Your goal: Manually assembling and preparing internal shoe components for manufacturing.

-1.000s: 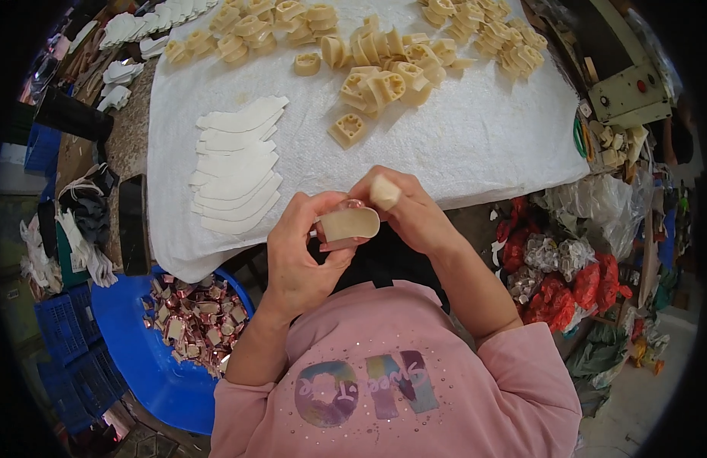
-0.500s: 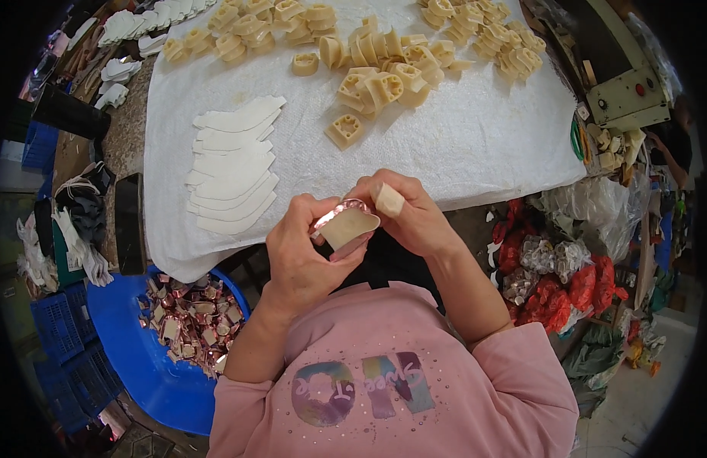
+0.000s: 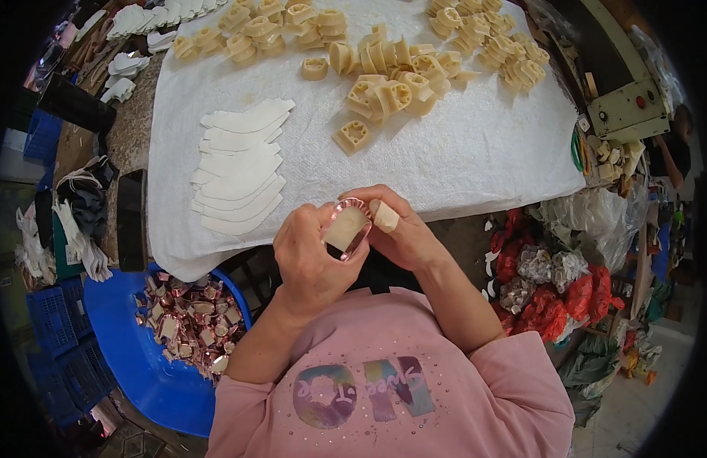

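Observation:
A cream shoe heel [image 3: 346, 227] wrapped in shiny pink metallic sheet is held between both hands, above my lap at the table's front edge. My left hand [image 3: 311, 256] grips it from the left, fingers curled round its side. My right hand [image 3: 409, 238] pinches its pleated pink rim on the right. A beige wrap [image 3: 385, 217] covers the right thumb's tip. Beyond the hands, on the white cloth [image 3: 315, 172], white curved pieces [image 3: 239, 172] lie overlapped in a column at the left. Bare cream heels [image 3: 353, 137] are heaped toward the far side.
A blue tub [image 3: 151, 382] below the table at the left holds many pink-covered heels [image 3: 204, 317]. Beside it are dark blue crates [image 3: 59, 317]. A phone-like black slab [image 3: 132, 221] lies at the table's left edge. Red plastic bags [image 3: 552, 309] are piled at the right.
Both hands have moved slightly, and the pink-wrapped heel is turned more upright between them. My right fingers now press closer along its rim. The whole view has shifted slightly.

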Demonstrator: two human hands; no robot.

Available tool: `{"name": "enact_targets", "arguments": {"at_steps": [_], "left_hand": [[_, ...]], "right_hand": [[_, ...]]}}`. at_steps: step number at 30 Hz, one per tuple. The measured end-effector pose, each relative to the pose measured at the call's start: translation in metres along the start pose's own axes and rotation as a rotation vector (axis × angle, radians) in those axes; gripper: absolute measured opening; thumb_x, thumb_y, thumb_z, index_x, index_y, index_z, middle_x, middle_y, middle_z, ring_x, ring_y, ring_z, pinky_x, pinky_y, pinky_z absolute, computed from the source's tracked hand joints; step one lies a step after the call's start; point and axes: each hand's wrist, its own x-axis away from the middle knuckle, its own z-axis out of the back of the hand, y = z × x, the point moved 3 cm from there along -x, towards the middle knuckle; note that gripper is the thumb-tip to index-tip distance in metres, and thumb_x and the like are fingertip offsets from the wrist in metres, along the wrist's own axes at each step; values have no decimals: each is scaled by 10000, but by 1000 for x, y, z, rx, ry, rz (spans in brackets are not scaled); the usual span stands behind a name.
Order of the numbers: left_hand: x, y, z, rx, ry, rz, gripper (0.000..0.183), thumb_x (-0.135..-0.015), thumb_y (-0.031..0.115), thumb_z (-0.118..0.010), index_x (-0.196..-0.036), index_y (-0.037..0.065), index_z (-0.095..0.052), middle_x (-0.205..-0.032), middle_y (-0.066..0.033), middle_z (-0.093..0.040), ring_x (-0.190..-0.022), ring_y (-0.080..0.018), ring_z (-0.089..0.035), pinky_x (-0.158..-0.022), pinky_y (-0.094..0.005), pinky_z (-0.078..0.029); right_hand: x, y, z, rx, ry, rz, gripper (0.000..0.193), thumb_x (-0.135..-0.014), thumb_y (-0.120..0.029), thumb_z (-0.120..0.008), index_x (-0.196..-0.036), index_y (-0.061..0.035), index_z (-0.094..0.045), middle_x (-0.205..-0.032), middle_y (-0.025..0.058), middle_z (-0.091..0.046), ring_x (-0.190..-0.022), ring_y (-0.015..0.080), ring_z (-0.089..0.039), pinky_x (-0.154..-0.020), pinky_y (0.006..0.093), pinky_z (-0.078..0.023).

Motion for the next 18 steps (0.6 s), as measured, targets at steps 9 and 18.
{"name": "enact_targets", "arguments": {"at_steps": [9,18], "left_hand": [[5,-4,-3,-92,79,17,465,-588,51,-804,-882,12,-445,-706,-110,-539,-570,-207,-567,-512,-277,-459],[11,-22,19,-34,111,130,423,-613,35,-783,-921,5,-496,-760,-106,-584,-636,-186,-601,-566,-266,-478]], "right_hand": [[0,-5,-19,748,291,252,244,-955,-195,-440,-1109,-33,-539,-967,44,-583,-861,133,-542,-764,273,-450],[-9,5,-5,145,70,40,457,-952,-401,-428,-1193,-22,-512,-1017,79,-569,-832,124,-517,-754,289,-451]]}}
